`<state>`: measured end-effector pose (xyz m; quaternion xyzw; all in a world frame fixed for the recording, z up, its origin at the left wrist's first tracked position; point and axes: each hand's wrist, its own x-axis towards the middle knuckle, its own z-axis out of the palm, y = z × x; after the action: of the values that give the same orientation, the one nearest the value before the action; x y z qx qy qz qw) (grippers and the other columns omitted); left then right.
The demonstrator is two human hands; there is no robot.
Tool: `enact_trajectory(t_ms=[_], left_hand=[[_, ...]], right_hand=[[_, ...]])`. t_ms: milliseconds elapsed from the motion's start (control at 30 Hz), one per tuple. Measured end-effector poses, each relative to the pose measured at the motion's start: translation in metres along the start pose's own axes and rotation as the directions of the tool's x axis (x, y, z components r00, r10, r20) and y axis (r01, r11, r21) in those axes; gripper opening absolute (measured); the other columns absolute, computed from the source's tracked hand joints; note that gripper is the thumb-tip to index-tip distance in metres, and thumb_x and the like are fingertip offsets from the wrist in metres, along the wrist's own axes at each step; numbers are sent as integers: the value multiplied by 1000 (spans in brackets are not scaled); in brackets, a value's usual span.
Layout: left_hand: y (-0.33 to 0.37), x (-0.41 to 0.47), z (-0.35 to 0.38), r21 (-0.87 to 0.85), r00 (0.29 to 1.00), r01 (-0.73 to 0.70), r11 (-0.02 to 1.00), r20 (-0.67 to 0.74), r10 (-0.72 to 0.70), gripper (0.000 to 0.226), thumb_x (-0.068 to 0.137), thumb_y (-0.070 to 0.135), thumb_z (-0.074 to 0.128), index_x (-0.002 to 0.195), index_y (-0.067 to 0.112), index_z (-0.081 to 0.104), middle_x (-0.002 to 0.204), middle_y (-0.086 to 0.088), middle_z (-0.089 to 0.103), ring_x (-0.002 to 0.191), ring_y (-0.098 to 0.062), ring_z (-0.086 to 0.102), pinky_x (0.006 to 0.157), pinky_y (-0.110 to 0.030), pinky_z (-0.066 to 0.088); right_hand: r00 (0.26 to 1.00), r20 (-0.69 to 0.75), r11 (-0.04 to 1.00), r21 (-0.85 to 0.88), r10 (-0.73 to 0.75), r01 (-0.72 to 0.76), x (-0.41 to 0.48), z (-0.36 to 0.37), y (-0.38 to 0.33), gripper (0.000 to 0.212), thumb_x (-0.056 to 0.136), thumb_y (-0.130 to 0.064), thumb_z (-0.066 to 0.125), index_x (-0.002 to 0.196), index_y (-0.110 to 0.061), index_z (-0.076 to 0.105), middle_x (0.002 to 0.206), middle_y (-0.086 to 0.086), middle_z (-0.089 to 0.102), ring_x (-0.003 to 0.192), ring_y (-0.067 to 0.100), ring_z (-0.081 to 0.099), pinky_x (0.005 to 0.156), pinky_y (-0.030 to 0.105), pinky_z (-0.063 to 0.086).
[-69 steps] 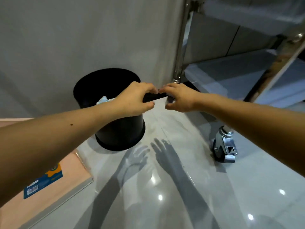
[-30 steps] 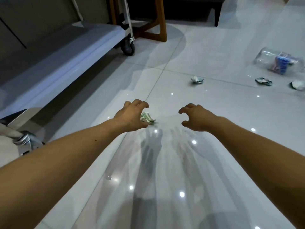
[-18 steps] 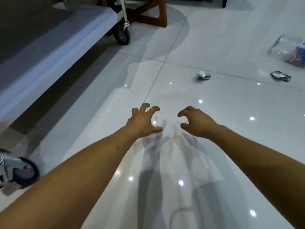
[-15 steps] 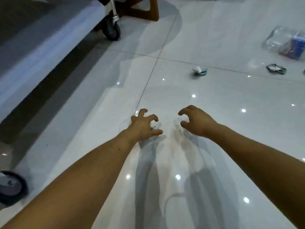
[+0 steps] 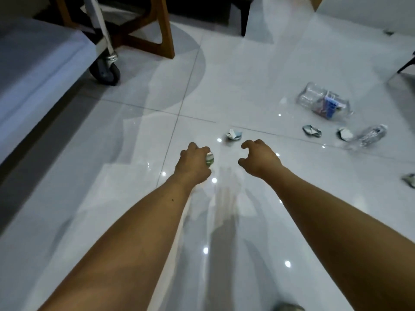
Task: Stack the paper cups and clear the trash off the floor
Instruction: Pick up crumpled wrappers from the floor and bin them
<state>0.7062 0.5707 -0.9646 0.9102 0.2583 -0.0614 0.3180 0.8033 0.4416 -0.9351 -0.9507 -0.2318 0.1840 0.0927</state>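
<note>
Left grip [image 5: 193,163]: centre of frame, knuckles up, fingers curled tight round a crumpled green-and-white wad [image 5: 210,159]. The wad poked out on the thumb side. Could not tell whether it touched the floor.
Right grip [image 5: 258,159]: just right of the left one and apart from it. Fingers were loosely hooked, thumb spread, nothing in it.
Arms: both bare forearms ran from the lower corners up to the centre.
Floor [image 5: 224,75]: glossy white tile, with light spots and the arms' shadows on it.
Nearest trash: a crumpled white-and-blue scrap [image 5: 234,135] lay on the floor just beyond the two grips, roughly between them, touched by neither.
Right-side trash: a crushed clear package [image 5: 312,98] with a blue item inside sat at upper right. Below it, in a row, were a flattened dark scrap [image 5: 311,131], a white scrap [image 5: 344,134] and a clear plastic bottle [image 5: 370,136] on its side. The white scrap was just beside the bottle.
Right edge: one more crumpled piece [image 5: 409,180], cut by the frame, well apart from the row.
Cart [image 5: 33,63]: upper left, pale shelf, with a metal post going down to a dark caster [image 5: 105,71] on the floor.
Wooden frame [image 5: 166,30]: top, left of centre, behind the caster, legs on the tile.
Bottom edge: a blurred grey shape [image 5: 288,307]. Could not tell what it was.
</note>
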Motion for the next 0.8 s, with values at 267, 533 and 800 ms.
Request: enact_trajectory(t_ms=[267,533,800], left_hand=[[19,63,6,-92,988,8,996,-154,-22,30,79,3,52,108,13,54,116,-7,40,105,-27,45,81,-30,44],[-13,72,37,-159,950,136,978,-260,-175,29,76,2,54,103,12,57,115,-5,43,102,-25,48,86,-33,47],[-25,88,76,-327,855,246,913,-371,-363,27,75,0,53,101,8,58,116,-9,44,102,-27,49,82,-24,40]], right_hand=[[994,-50,991,88,-96,100,81,21,34,60,83,-14,56,138,-24,33,142,5,33,112,33,51,84,33,43],[990,31,985,107,-138,134,145,49,36,60,84,-18,57,138,-23,33,146,7,26,120,38,44,91,37,42],[965,137,974,13,-225,226,171,65,43,69,84,-16,56,143,-27,21,154,2,13,131,40,26,99,40,35]])
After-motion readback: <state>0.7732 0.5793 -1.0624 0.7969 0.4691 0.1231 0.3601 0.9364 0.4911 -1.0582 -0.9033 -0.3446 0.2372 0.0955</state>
